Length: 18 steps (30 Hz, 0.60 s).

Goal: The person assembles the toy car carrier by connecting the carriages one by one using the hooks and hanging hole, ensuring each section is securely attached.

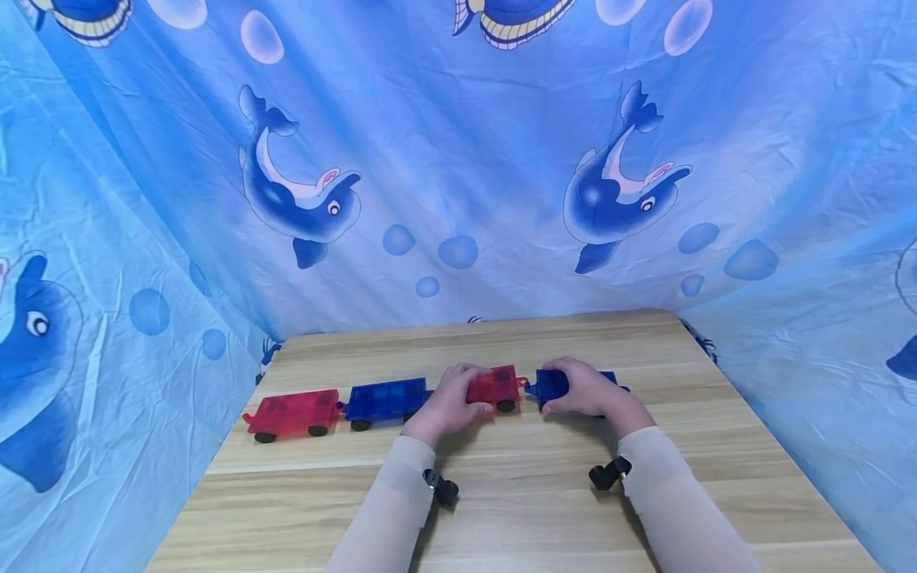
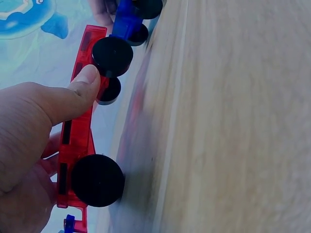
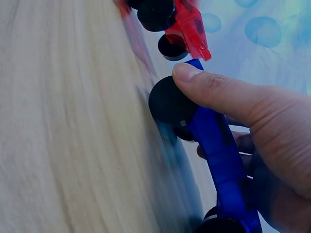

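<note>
Red and blue see-through toy train cars with black wheels stand in a row across the table. My left hand point(image 1: 453, 404) grips the second red car point(image 1: 501, 385), thumb along its near side by a wheel point(image 2: 112, 56). The blue car point(image 1: 550, 385) at the row's right end is held by my right hand point(image 1: 579, 387), its thumb by a front wheel point(image 3: 171, 100). The hooks of these two cars meet or nearly meet; whether they are latched I cannot tell. Leftward, another blue car point(image 1: 387, 399) and a red car point(image 1: 297, 413) stand on their wheels.
The wood-grain table point(image 1: 530, 517) reaches back to a blue curtain point(image 1: 444, 159) printed with dolphins and bubbles, which also hangs on both sides. A small black camera is strapped to each wrist.
</note>
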Each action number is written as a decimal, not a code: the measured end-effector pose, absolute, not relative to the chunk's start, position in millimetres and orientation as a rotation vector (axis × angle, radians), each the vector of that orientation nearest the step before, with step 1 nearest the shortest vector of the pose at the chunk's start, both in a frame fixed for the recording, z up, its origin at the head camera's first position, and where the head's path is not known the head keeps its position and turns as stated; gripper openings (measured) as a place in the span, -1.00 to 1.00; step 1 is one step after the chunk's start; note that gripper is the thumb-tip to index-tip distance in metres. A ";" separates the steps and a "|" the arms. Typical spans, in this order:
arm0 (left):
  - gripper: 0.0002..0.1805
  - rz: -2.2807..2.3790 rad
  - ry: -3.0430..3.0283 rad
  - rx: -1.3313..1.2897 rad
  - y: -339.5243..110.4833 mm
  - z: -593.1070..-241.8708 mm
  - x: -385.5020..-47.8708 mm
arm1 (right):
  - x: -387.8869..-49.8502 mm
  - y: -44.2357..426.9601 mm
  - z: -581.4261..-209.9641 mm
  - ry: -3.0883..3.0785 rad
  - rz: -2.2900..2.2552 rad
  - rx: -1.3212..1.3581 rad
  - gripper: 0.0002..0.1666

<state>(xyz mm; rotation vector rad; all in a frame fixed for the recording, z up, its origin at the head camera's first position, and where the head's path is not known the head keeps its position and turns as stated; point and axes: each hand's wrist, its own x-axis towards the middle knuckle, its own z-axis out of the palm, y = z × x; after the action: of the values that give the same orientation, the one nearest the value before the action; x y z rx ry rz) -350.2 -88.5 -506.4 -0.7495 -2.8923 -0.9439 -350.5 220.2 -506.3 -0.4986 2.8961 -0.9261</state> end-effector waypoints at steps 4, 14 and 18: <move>-0.29 -0.956 -2.900 -0.731 -89.1 -506.5 -350.5 | -350.1 216.3 -507.5 2.919 -0.904 -0.503 0.03; -0.28 -0.933 -2.901 -0.734 -90.5 -509.3 -354.5 | -351.9 208.6 -508.6 2.947 -0.866 -0.549 0.03; -0.28 -0.920 -2.900 -0.737 -90.6 -509.7 -355.4 | -352.2 207.8 -509.9 2.949 -0.871 -0.564 0.03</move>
<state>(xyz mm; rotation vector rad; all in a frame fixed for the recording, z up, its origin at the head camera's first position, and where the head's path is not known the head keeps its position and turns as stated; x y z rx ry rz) -355.4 -90.6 -509.7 -0.7366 -2.9002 -0.9205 -352.2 207.8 -509.9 -0.5637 2.9491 -0.8707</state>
